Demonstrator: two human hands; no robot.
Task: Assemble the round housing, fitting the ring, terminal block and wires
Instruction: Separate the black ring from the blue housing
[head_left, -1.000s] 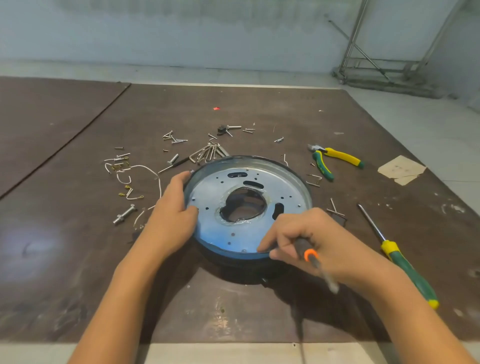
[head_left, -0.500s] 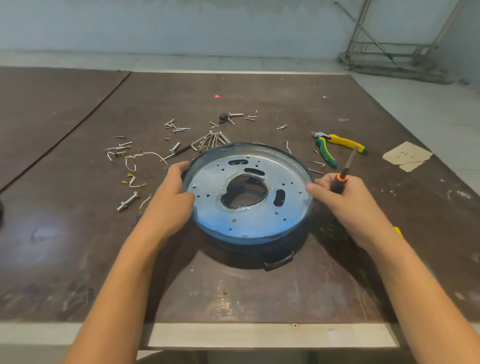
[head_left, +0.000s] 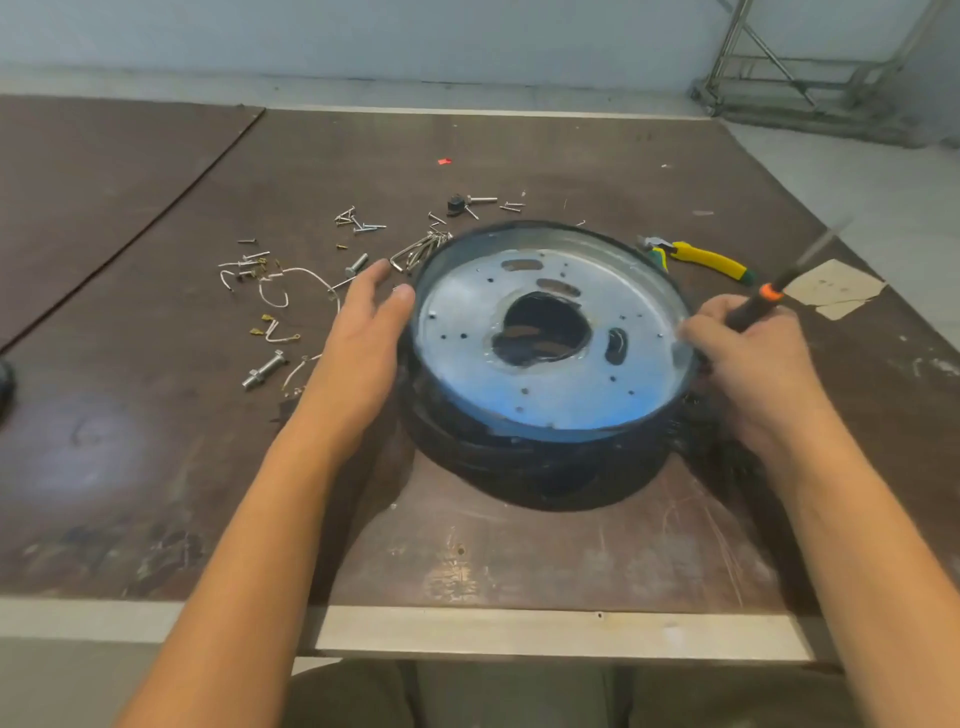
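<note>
Right hand (head_left: 748, 364) grip on screwdriver (head_left: 770, 293); plate (head_left: 545, 402) in housing (head_left: 519, 460)

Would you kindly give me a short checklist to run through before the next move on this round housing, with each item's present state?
1. Housing steadied: left hand lies open against the left rim of the round dark housing with its silvery perforated plate: ok.
2. Tool held: right hand grips the black-handled, orange-collared screwdriver: ok.
3. Tip on a plate hole: shaft points up, away from the plate: not ok.
4. Fasteners at hand: loose silvery screws lie on the brown table: ok.
5. White wires fitted: lying on the table, left of the housing: not ok.
6. Terminal block fitted: cannot tell.
</note>
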